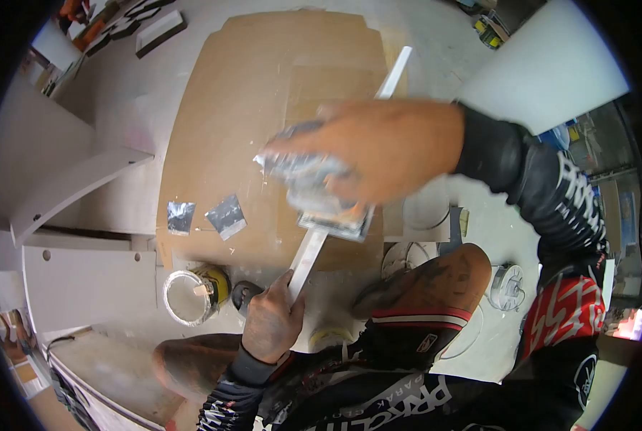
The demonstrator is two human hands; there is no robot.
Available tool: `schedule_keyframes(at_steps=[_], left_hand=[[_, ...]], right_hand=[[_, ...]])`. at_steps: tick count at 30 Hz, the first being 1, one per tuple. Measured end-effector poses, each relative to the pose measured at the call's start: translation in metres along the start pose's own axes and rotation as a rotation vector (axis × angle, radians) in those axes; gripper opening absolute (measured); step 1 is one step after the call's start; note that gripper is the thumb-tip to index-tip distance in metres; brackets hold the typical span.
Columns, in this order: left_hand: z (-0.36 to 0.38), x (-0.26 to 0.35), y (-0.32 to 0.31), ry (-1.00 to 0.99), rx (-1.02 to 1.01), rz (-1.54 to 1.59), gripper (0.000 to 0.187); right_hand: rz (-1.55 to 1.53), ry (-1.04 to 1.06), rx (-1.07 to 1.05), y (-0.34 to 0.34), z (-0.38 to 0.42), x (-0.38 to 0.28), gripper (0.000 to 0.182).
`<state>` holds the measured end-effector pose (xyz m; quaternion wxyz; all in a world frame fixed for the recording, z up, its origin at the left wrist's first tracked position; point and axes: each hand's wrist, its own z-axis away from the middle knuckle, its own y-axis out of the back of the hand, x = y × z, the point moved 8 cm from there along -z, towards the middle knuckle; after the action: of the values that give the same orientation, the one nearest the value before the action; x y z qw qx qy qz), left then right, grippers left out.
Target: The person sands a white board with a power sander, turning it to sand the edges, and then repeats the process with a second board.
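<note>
My left hand is closed around the near end of a long, narrow white strip. The strip slants away to the upper right over a brown cardboard sheet. Fingers of my right hand, smeared by motion, wrap a dusty grey sander with a flat rectangular pad. Its pad lies across the strip's middle, and the hand and tool hide part of the strip. On the cardboard to the left are two dark squares, one patch beside another patch, both scuffed with white.
A paint bucket stands left of my left hand. White panels take up the left side, and a large white cylinder-like form the upper right. A round white device sits beyond my right knee. A yellow can is farther back.
</note>
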<state>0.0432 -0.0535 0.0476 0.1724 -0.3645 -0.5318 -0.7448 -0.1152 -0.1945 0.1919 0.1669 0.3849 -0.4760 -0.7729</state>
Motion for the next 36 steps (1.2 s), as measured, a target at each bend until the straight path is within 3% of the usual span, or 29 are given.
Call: schedule_keyframes(at_steps=[4, 8, 11, 13, 18, 20, 21, 24, 26, 29, 34, 36], left_hand=[[-0.002, 0.008, 0.006, -0.057, 0.009, -0.018, 0.039], [-0.001, 0.001, 0.004, -0.072, 0.026, -0.063, 0.04], [-0.005, -0.003, 0.007, -0.051, 0.017, -0.079, 0.038], [-0.006, -0.001, 0.009, -0.049, 0.03, -0.068, 0.036], [-0.009, -0.002, 0.014, -0.105, 0.04, -0.086, 0.034], [-0.01, -0.003, 0.016, -0.105, 0.04, -0.082, 0.034], [-0.01, -0.005, 0.015, -0.082, 0.023, -0.081, 0.033], [-0.012, -0.009, 0.014, -0.079, 0.004, -0.064, 0.031], [-0.013, -0.008, 0.016, -0.094, 0.008, -0.043, 0.03], [-0.013, -0.005, 0.022, -0.072, 0.003, -0.123, 0.028], [-0.018, -0.009, 0.026, -0.075, 0.012, -0.077, 0.025], [-0.017, -0.009, 0.025, -0.07, 0.006, -0.096, 0.025]], right_hand=[[0.058, -0.006, 0.08, -0.015, 0.014, -0.027, 0.073], [0.007, -0.041, 0.23, -0.007, 0.032, 0.001, 0.074], [0.022, -0.175, 0.279, 0.009, 0.044, 0.052, 0.075], [0.087, -0.154, 0.562, 0.022, 0.055, 0.1, 0.078], [0.043, -0.375, 0.664, 0.068, 0.071, 0.199, 0.079], [-0.079, -0.609, 0.625, 0.082, 0.077, 0.246, 0.079], [-0.092, -0.612, 0.639, 0.089, 0.075, 0.271, 0.079], [0.018, -0.658, 0.842, 0.104, 0.08, 0.317, 0.08], [0.074, -0.854, 0.93, 0.108, 0.088, 0.33, 0.08], [-0.075, -0.722, 0.951, 0.094, 0.086, 0.337, 0.081], [-0.11, -0.563, 0.771, 0.054, 0.078, 0.233, 0.081], [-0.059, -0.313, 0.922, 0.03, 0.076, 0.197, 0.079]])
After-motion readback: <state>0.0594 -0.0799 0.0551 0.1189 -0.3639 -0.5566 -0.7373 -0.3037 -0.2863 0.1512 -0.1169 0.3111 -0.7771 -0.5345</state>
